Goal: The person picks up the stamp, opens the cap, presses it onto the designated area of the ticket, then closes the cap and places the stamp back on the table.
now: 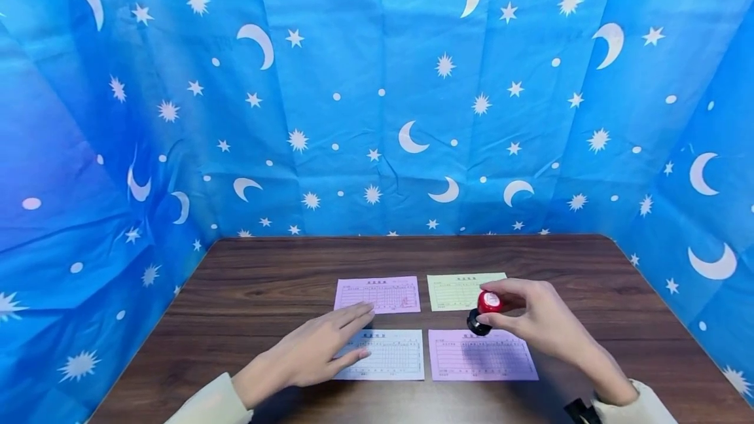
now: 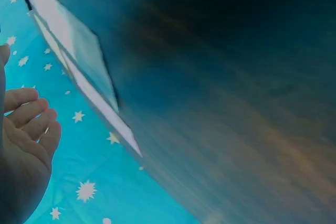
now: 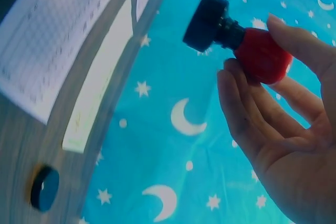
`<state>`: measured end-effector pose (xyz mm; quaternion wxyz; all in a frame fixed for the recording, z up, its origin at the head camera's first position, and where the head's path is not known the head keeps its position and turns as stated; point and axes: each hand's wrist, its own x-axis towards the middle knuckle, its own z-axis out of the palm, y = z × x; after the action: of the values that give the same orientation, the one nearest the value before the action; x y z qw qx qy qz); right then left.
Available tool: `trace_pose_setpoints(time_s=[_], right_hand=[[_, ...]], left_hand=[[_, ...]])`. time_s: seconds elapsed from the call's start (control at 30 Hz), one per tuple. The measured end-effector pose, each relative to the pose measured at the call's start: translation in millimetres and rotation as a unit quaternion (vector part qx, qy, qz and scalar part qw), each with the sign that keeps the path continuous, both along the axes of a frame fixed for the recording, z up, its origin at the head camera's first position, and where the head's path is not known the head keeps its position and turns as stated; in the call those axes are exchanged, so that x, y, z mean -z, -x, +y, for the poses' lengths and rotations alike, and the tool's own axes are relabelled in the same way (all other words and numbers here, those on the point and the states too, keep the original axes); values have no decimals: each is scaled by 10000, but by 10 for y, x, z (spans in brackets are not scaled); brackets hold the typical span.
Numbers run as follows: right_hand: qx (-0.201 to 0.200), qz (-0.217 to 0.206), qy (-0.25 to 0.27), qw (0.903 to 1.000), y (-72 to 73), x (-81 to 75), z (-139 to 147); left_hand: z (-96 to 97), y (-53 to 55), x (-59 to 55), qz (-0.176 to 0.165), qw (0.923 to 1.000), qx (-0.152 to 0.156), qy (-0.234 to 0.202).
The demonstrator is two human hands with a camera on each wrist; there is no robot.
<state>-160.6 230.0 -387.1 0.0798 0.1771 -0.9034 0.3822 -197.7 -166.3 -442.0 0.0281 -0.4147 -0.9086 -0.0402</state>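
Note:
My right hand (image 1: 548,319) pinches a stamp (image 1: 490,302) by its red knob between thumb and fingers. The stamp's black base (image 3: 206,22) is clear of the paper, tilted over the near-right pink slip (image 1: 483,365). With fingers extended, my left hand (image 1: 315,345) hovers over the pale blue slip (image 1: 394,362), holding nothing; its fingertips reach toward the far-left pink slip (image 1: 365,293). That slip bears a red mark in its lower right corner. A yellow-green slip (image 1: 456,293) lies at the far right, partly hidden by my right hand.
A round black cap (image 3: 44,188) lies on the wooden table (image 1: 283,260), visible in the right wrist view. Blue cloth (image 1: 353,84) with moons and stars hangs behind the table and along both sides.

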Motion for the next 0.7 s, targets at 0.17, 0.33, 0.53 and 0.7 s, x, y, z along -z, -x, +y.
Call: trace_pose_setpoints(time_s=[0.17,0.33,0.53,0.7], right_hand=[[-114,64,272,9995,11,71,-184],[-377,148,553,9977,27,133,-311],[-633,348,590,9956,29,206,-423],[-799,351,523,9948,21,240,-518]], left_hand=[[-144,-60,84,-234,9996,-54,138],[-255,-110,158,-604,9972,-151,414],[-361,-159,233,-642,9968,-128,449],[-431,-191,281,-769,9959,-43,477]])
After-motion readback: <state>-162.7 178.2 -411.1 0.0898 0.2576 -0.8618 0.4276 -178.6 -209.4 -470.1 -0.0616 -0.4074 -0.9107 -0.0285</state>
